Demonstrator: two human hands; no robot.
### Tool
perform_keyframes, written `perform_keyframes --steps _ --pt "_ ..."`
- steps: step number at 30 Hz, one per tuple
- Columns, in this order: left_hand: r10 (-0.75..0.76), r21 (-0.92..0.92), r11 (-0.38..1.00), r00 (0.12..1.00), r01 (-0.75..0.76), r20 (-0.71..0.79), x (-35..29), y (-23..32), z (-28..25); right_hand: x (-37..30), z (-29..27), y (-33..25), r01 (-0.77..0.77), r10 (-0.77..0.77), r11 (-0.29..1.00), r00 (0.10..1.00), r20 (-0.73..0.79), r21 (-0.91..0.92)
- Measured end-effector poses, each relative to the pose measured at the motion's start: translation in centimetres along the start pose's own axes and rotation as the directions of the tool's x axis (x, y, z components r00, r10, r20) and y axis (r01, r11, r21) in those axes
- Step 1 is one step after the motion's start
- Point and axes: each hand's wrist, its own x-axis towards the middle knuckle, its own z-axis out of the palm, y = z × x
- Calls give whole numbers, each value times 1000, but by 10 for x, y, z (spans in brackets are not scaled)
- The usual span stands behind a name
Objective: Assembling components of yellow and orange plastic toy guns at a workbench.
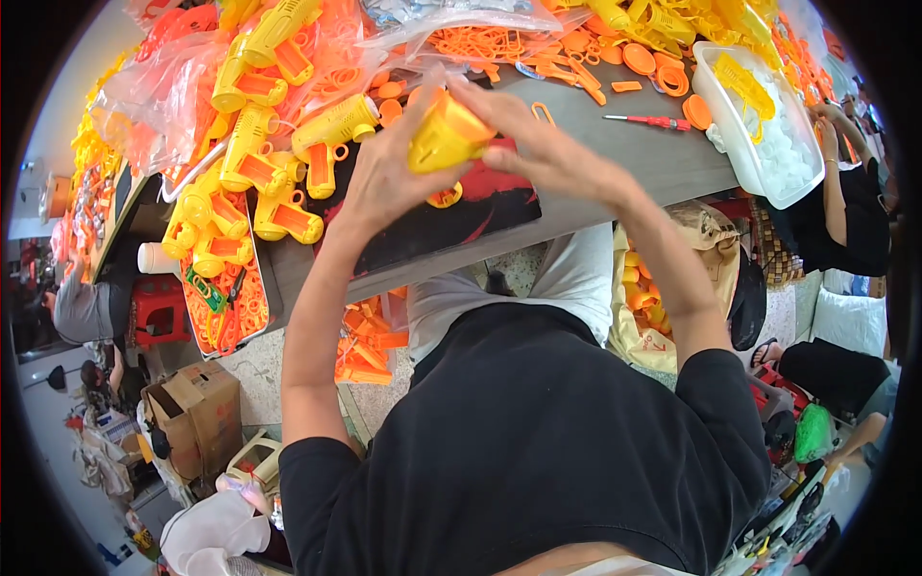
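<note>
Above the black and red mat (403, 248) I hold a yellow plastic toy gun body (440, 140) with orange at its upper end. My left hand (382, 182) is closed round its left side. On the other side my right hand (549, 149) bends over it, fingers against the orange part (467, 122). A yellow rounded piece (446, 197) shows just below; whether it belongs to the held body I cannot tell. To the left, several yellow toy gun bodies with orange handle insides lie piled, one (334, 130) close to my left hand.
A red screwdriver (663, 123) lies on the grey table (615, 173), near a white tub (807, 182) of clear pieces. An orange-filled tray (252, 322) holds green-handled cutters (205, 290). Orange parts (480, 40) heap at the back. Other people sit at both sides.
</note>
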Motion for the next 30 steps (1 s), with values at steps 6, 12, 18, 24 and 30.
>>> perform_keyframes --steps 6,12,18,24,30 --pt "283 269 914 952 -305 118 -10 20 22 15 3 -24 -381 519 639 855 -8 668" --pt "236 208 936 944 -285 233 -13 12 21 8 16 -21 -236 329 833 938 -105 500" --pt "210 201 948 959 -248 191 -12 14 17 18 17 -22 -308 401 815 911 -93 491" --pt "-308 -584 753 947 303 95 -50 16 -25 -21 -46 94 -445 224 675 884 -411 -589" --pt "-339 -986 -16 927 166 161 -86 -10 -7 -40 -62 160 -300 228 421 948 -220 -856"
